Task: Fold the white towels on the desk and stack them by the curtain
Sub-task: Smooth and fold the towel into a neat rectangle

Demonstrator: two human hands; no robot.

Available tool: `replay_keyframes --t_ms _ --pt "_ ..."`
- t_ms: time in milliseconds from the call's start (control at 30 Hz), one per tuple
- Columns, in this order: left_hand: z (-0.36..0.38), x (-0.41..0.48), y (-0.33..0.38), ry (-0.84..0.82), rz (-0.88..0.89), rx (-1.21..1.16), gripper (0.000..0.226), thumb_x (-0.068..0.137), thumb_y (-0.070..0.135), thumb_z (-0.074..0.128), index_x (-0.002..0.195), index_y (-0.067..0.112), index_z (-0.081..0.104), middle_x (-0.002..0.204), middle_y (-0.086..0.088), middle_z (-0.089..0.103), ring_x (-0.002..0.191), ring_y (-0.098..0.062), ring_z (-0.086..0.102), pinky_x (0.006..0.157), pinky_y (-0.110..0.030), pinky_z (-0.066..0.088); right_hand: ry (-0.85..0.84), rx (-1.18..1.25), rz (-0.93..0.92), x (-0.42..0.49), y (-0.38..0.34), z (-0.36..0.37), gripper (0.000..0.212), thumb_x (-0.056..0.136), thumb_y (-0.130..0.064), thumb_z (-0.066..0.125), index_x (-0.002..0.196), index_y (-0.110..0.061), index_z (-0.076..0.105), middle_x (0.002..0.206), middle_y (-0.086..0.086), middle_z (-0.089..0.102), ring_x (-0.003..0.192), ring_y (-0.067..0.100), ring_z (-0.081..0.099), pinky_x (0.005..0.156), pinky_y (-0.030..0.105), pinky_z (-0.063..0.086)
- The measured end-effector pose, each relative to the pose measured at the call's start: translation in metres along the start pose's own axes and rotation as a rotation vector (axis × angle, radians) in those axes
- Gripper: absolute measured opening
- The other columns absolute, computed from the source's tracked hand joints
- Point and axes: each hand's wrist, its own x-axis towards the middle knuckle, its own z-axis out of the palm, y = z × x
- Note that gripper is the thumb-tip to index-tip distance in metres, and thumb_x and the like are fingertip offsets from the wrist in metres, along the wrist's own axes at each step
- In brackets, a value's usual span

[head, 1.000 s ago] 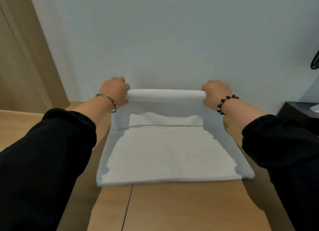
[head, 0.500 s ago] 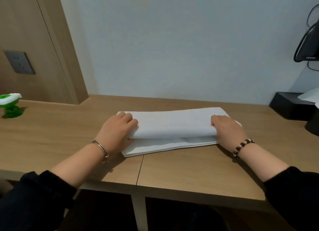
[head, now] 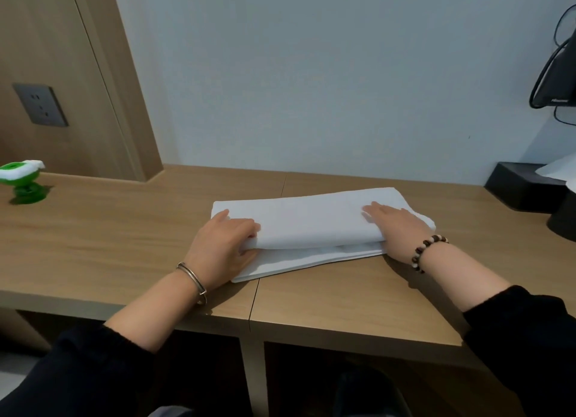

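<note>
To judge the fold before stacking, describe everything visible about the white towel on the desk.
The white towel is plain, soft-looking cloth, folded into a long flat band lying slightly askew on the wooden desk. Its upper layer sits back, so the lower layers show along the near edge. The left hand pinches the upper layer at its left end, thumb beneath. The right hand presses flat on the right end.

One white towel (head: 311, 220), folded, on one wooden surface (head: 93, 235). Two hands: the left hand (head: 218, 248) and the right hand (head: 399, 232). One metal bangle (head: 193, 281), one beaded bracelet (head: 427, 251), one green plastic gadget (head: 23, 182), one grey wall socket (head: 40, 104), one black tissue box (head: 520, 185).
</note>
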Motion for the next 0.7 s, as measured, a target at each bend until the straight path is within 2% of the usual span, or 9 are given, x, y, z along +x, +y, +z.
replay_keyframes --t_ms 67,133,233,300,367,400,467,567,700 --pt "-0.002 0.003 0.006 -0.004 -0.001 0.005 0.027 0.057 0.005 0.082 0.079 0.007 0.066 0.075 -0.004 0.070 0.066 -0.026 0.067 0.093 -0.036 0.043 0.054 0.104 -0.110 -0.001 -0.025 -0.003 0.065 0.088 -0.016 0.056 0.145 -0.027 0.028 0.154 -0.002 0.026 0.136 0.020 0.032 0.111 0.033 0.022" --pt "-0.005 0.007 0.014 -0.064 0.041 0.018 0.026 0.055 0.006 0.082 0.076 0.008 0.066 0.071 -0.004 0.069 0.062 -0.025 0.065 0.082 -0.039 0.052 0.075 0.141 -0.237 -0.002 -0.054 -0.001 0.065 0.088 -0.014 0.055 0.145 -0.028 0.030 0.154 -0.003 0.027 0.136 0.020 0.032 0.112 0.033 0.021" --pt "-0.004 0.005 0.024 -0.218 0.104 0.003 0.022 0.068 0.019 0.076 0.079 0.009 0.061 0.073 -0.003 0.063 0.069 -0.029 0.059 0.067 -0.030 0.043 0.086 0.110 -0.326 -0.002 -0.079 0.008 0.061 0.087 -0.001 0.047 0.142 -0.025 0.037 0.151 -0.001 0.033 0.137 0.020 0.031 0.110 0.035 0.026" --pt "-0.002 -0.002 0.025 -0.218 0.055 0.000 0.026 0.072 0.031 0.073 0.084 0.013 0.060 0.087 -0.002 0.064 0.089 -0.028 0.061 0.076 -0.033 0.036 0.073 0.118 -0.297 -0.003 -0.079 0.012 0.063 0.089 0.000 0.043 0.145 -0.028 0.033 0.154 -0.004 0.028 0.141 0.016 0.025 0.110 0.033 0.027" --pt "0.000 -0.010 0.024 -0.167 -0.098 0.066 0.043 0.069 0.043 0.074 0.102 0.018 0.063 0.122 -0.004 0.060 0.124 -0.027 0.049 0.096 -0.047 0.034 0.066 0.136 -0.278 -0.004 -0.077 0.014 0.066 0.090 0.001 0.042 0.146 -0.032 0.029 0.156 -0.007 0.023 0.143 0.013 0.020 0.112 0.031 0.024" --pt "0.000 -0.014 0.025 -0.189 -0.219 0.063 0.058 0.069 0.049 0.073 0.117 0.022 0.058 0.141 -0.004 0.046 0.137 -0.025 0.034 0.104 -0.054 0.026 0.059 0.136 -0.273 -0.004 -0.077 0.014 0.067 0.090 0.001 0.041 0.147 -0.032 0.027 0.156 -0.008 0.021 0.143 0.012 0.019 0.113 0.030 0.022" --pt "0.002 -0.022 0.025 -0.216 -0.420 -0.029 0.085 0.067 0.058 0.069 0.141 0.031 0.035 0.156 0.002 0.015 0.145 -0.019 0.009 0.110 -0.056 0.017 0.036 0.117 -0.264 -0.005 -0.080 0.012 0.067 0.091 0.000 0.041 0.148 -0.030 0.025 0.157 -0.006 0.019 0.143 0.013 0.018 0.114 0.030 0.017" --pt "0.005 -0.031 0.020 -0.170 -0.518 -0.181 0.106 0.063 0.058 0.073 0.148 0.031 0.015 0.158 0.002 0.006 0.145 -0.018 0.010 0.114 -0.047 0.021 0.042 0.077 -0.256 -0.005 -0.088 0.007 0.069 0.088 0.001 0.046 0.147 -0.026 0.023 0.154 0.001 0.027 0.139 0.020 0.028 0.111 0.036 0.025" --pt "0.006 -0.033 0.011 -0.139 -0.547 -0.372 0.108 0.064 0.043 0.081 0.149 0.026 0.016 0.158 0.002 0.008 0.143 -0.013 0.016 0.106 -0.020 0.017 0.158 0.106 -0.358 -0.006 -0.104 0.011 0.091 0.084 0.007 0.052 0.150 -0.035 0.004 0.156 0.001 0.023 0.138 0.021 0.031 0.113 0.033 0.021"
